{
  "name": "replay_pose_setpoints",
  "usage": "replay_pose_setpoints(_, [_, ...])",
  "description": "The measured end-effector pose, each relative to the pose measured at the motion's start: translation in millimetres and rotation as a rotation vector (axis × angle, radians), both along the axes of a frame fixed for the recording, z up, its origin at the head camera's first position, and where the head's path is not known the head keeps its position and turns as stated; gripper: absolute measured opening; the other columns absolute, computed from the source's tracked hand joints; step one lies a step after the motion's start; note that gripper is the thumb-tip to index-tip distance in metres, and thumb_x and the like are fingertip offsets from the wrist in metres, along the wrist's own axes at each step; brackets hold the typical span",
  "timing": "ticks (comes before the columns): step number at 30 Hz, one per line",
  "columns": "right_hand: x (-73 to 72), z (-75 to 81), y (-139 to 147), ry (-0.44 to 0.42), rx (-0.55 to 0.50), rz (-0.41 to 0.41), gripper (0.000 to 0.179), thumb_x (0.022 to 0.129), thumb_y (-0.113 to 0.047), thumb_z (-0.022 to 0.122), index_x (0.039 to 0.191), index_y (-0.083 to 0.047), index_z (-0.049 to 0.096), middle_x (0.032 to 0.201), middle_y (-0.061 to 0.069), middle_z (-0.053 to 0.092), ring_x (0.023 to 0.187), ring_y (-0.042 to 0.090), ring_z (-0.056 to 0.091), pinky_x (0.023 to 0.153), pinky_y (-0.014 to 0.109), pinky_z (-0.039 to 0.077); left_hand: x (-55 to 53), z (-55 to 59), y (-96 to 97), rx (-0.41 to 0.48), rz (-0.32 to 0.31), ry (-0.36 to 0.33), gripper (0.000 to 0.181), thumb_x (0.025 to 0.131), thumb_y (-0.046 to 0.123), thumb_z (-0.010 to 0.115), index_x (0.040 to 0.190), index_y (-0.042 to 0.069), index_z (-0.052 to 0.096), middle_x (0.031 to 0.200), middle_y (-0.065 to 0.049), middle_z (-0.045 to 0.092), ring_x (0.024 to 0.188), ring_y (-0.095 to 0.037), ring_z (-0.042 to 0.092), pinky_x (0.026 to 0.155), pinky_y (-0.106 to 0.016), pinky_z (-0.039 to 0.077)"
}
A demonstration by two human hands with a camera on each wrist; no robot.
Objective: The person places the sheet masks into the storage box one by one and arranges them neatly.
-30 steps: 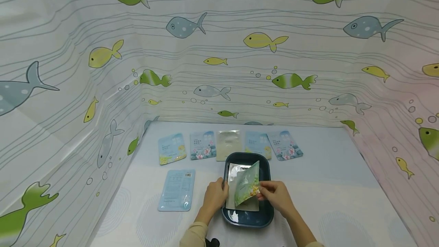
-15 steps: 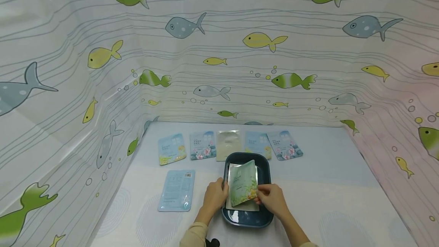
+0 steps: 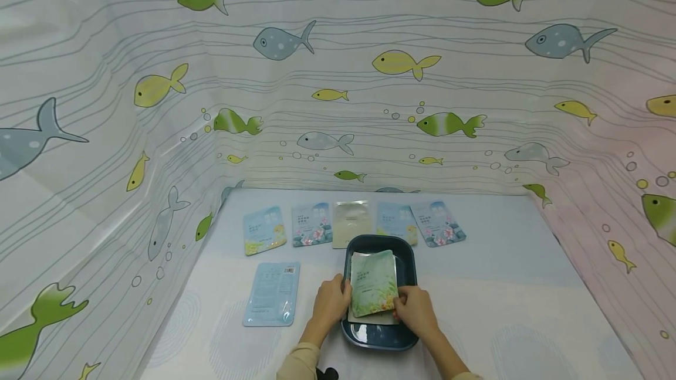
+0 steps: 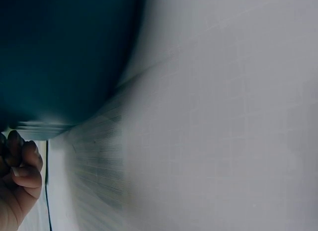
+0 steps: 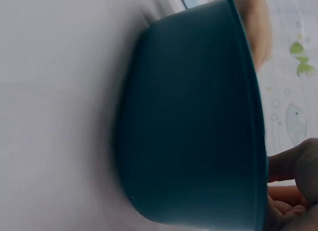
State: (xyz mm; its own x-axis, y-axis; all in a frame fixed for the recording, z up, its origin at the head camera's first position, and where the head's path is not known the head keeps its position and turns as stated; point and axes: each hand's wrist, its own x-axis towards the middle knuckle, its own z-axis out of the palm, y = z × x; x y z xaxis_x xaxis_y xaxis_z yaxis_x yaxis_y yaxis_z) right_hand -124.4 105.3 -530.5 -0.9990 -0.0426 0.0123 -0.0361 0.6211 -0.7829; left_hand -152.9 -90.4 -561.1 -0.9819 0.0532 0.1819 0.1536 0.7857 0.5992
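A dark blue tray [image 3: 380, 338] stands near the front of the table. Inside it, a green face mask packet [image 3: 374, 280] with flowers printed along its bottom lies over a silvery packet [image 3: 364, 319], which shows mostly at the lower edge. My left hand [image 3: 331, 301] grips the tray's left rim; its fingers also appear beside the teal wall in the left wrist view. At the green packet's lower right corner, my right hand [image 3: 417, 309] pinches the edge between thumb and fingers. The right wrist view shows the tray's outer wall [image 5: 194, 116], which hides the packets.
Behind the tray lies a row of packets: a blue-yellow one [image 3: 264, 230], a floral one [image 3: 311, 224], a pale gold one [image 3: 351, 221], another blue-yellow one [image 3: 396, 223] and another floral one [image 3: 438, 223]. A light blue packet [image 3: 271, 294] lies left of the tray.
The green packet, raised and tilted earlier, has come down flatter over the silvery one, its lower corner still in my right hand. My left hand has stayed on the tray rim.
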Motion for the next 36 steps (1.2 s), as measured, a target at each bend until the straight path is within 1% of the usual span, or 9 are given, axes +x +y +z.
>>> replay_pose_setpoints(6, [-1.1, -1.8, -6.4, -0.004, 0.141, -0.011, 0.020, 0.082, 0.000, 0.060, 0.097, 0.013, 0.064, 0.047, -0.004, 0.049, 0.041, 0.007, 0.045, 0.039, 0.023, 0.034, -0.9, -1.1, 0.1, -0.013, 0.003, -0.002, 0.029, 0.091, 0.015, 0.052, 0.064, 0.012, 0.040, 0.051, 0.005, 0.030, 0.044, -0.009, 0.030, 0.041, -0.023, 0.024])
replay_pose_setpoints(13, [-3.5, -3.8, -8.7, 0.033, 0.247, -0.028, 0.006, 0.078, 0.002, 0.063, 0.081, 0.006, 0.066, 0.062, 0.005, 0.058, 0.052, 0.013, 0.046, 0.046, 0.028, 0.038, -1.3, -1.1, 0.2, -0.016, 0.004, -0.004, 0.029, 0.091, 0.016, 0.051, 0.064, 0.013, 0.040, 0.050, 0.005, 0.030, 0.043, -0.008, 0.030, 0.041, -0.022, 0.024])
replay_pose_setpoints(17, [-5.4, -4.0, -10.5, -0.010, 0.275, -0.044, 0.004, 0.078, 0.001, 0.061, 0.075, 0.003, 0.063, 0.062, 0.006, 0.057, 0.053, 0.015, 0.047, 0.047, 0.029, 0.039, -1.2, 0.8, -0.1, -0.015, 0.004, 0.003, 0.028, 0.091, 0.016, 0.052, 0.065, 0.012, 0.041, 0.050, 0.004, 0.032, 0.044, -0.009, 0.032, 0.041, -0.023, 0.025])
replay_pose_setpoints(20, [-6.2, -4.1, -12.7, -0.060, 0.295, -0.051, 0.007, 0.078, 0.002, 0.060, 0.071, 0.002, 0.060, 0.058, 0.005, 0.052, 0.051, 0.016, 0.046, 0.045, 0.028, 0.038, -1.1, 0.9, -0.4, -0.016, 0.007, 0.001, 0.028, 0.091, 0.016, 0.053, 0.065, 0.012, 0.041, 0.051, 0.004, 0.032, 0.044, -0.009, 0.032, 0.042, -0.023, 0.026])
replay_pose_setpoints(22, [-6.1, -4.5, -14.5, -0.063, 0.326, -0.053, 0.011, 0.076, 0.003, 0.060, 0.066, 0.000, 0.058, 0.056, 0.005, 0.050, 0.050, 0.015, 0.045, 0.044, 0.028, 0.037, -1.1, 0.5, -0.4, -0.016, 0.008, -0.004, 0.028, 0.091, 0.015, 0.053, 0.065, 0.012, 0.041, 0.051, 0.004, 0.032, 0.045, -0.010, 0.032, 0.042, -0.023, 0.025])
replay_pose_setpoints(26, [-4.4, -8.1, -19.2, 0.007, 0.408, -0.042, 0.021, 0.074, 0.006, 0.060, 0.056, -0.004, 0.053, 0.053, 0.006, 0.052, 0.048, 0.016, 0.046, 0.043, 0.031, 0.038, -0.7, -0.7, 0.1, -0.017, 0.009, -0.015, 0.027, 0.090, 0.016, 0.053, 0.065, 0.012, 0.041, 0.052, 0.005, 0.032, 0.045, -0.009, 0.031, 0.042, -0.023, 0.025])
replay_pose_setpoints(30, [-2.2, -13.9, -25.3, 0.105, 0.482, -0.020, 0.020, 0.072, 0.006, 0.063, 0.057, -0.004, 0.053, 0.054, 0.011, 0.056, 0.048, 0.022, 0.055, 0.042, 0.037, 0.041, -0.6, -1.2, 0.2, -0.012, 0.011, -0.015, 0.027, 0.089, 0.016, 0.052, 0.065, 0.013, 0.041, 0.052, 0.005, 0.031, 0.045, -0.008, 0.031, 0.042, -0.022, 0.026])
replay_pose_setpoints(32, [-1.5, -16.7, -27.9, 0.122, 0.493, -0.019, 0.017, 0.069, 0.007, 0.066, 0.061, -0.002, 0.054, 0.057, 0.013, 0.057, 0.050, 0.025, 0.058, 0.043, 0.039, 0.041, -0.6, -1.1, 0.1, -0.009, 0.011, -0.014, 0.027, 0.089, 0.017, 0.052, 0.065, 0.013, 0.041, 0.052, 0.005, 0.031, 0.045, -0.008, 0.031, 0.042, -0.023, 0.025])
replay_pose_setpoints(36, [-0.8, -20.7, -31.1, 0.079, 0.495, -0.019, 0.016, 0.068, 0.008, 0.067, 0.063, -0.002, 0.055, 0.057, 0.011, 0.057, 0.049, 0.022, 0.055, 0.042, 0.036, 0.040, -0.3, -1.3, -0.3, -0.009, 0.012, -0.009, 0.026, 0.089, 0.016, 0.052, 0.065, 0.012, 0.042, 0.051, 0.005, 0.032, 0.045, -0.008, 0.031, 0.042, -0.023, 0.025])
